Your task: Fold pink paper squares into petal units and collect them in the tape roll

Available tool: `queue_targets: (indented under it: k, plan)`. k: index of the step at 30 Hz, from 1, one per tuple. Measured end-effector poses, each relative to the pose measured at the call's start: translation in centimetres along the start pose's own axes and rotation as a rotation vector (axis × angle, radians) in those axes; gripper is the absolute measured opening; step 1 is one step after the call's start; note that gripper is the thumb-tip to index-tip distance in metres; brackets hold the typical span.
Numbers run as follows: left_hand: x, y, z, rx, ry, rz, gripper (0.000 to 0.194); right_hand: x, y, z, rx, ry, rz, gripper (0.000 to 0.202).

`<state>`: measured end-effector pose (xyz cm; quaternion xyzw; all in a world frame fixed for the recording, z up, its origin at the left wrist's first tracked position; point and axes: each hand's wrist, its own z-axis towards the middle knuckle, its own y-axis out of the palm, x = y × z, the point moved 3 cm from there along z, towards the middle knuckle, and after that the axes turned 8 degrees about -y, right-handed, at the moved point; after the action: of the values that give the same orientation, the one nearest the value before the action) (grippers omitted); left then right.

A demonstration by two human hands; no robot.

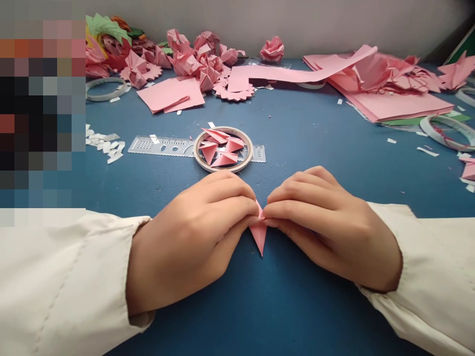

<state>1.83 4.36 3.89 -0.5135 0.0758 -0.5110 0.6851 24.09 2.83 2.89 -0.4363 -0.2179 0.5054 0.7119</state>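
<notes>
A small folded piece of pink paper (260, 236) is pinched between both hands, its sharp point facing me. My left hand (200, 232) grips its left side between thumb and fingers. From the right, my right hand (326, 225) pinches the same piece, with fingertips close to those of the left. The fingers partly cover the paper's middle. Just beyond my left hand lies a roll of white tape (196, 159), with several folded pink paper pieces (225, 158) inside its ring. Under the roll is a clear plastic ruler (159, 147).
Crumpled and folded pink paper flowers (189, 57) are heaped along the back. Pink sheets (408, 104) are stacked at the back right, with a long pink strip (289, 74) reaching onto them. More tape rolls (426, 131) and white scraps (107, 143) lie on the blue table (260, 306).
</notes>
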Motion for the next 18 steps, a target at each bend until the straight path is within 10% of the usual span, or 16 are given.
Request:
queue_targets:
  k: [18]
  plan:
    - [0.66, -0.37, -0.01, -0.002, -0.028, 0.014, 0.032, -0.38, 0.07, 0.5, 0.013, 0.027, 0.068, 0.013]
